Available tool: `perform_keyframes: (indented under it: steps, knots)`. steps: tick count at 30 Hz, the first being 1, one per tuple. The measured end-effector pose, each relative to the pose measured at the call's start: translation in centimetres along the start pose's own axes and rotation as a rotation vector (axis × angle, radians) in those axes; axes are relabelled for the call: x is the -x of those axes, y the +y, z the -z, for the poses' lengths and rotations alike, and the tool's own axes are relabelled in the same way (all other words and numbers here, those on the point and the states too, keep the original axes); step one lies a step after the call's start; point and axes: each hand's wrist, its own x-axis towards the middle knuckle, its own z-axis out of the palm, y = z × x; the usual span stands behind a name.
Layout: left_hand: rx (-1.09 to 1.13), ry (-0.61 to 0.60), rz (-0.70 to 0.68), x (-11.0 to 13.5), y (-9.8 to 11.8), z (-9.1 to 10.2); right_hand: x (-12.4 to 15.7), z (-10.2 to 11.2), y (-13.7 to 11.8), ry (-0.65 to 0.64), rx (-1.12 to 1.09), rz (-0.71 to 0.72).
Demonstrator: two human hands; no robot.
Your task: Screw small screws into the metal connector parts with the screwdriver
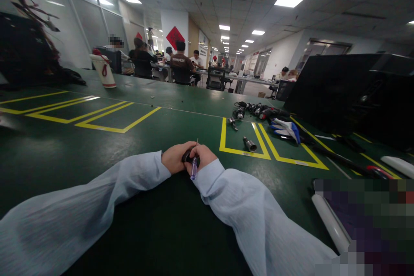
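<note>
Both hands meet at the middle of the green table [97,155]. My left hand [174,157] is closed round a small black round part [186,156]. My right hand [202,155] grips a small screwdriver [194,168] with a clear purple handle, its thin shaft pointing up and away. The two hands touch each other over the black part. Pale blue sleeves cover both forearms.
Yellow tape boxes mark the table. A metal socket [249,144] lies in one box, with several black tool parts [255,110] and a blue-white glove [286,129] beyond. A paper cup [103,70] stands far left. A black monitor [336,88] is right. People sit at distant desks.
</note>
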Motion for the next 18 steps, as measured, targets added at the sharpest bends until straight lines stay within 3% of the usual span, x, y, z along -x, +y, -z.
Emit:
perform_keyframes:
  steps: [5,9,12,18]
  knots:
    - [-0.013,0.015,-0.053,-0.2,-0.1,0.1,0.0,0.7,0.0,0.054,0.153,0.036]
    - [-0.028,0.076,-0.142,-0.3,-0.5,0.1,-0.5,2.4,0.5,-0.002,0.377,0.027]
    - [-0.050,0.130,-0.137,-0.2,-0.7,-0.1,-1.1,4.0,1.2,-0.030,0.570,-0.089]
    - [-0.040,0.110,-0.106,0.1,-0.8,-0.2,-1.9,6.5,2.5,-0.078,0.846,-0.298]
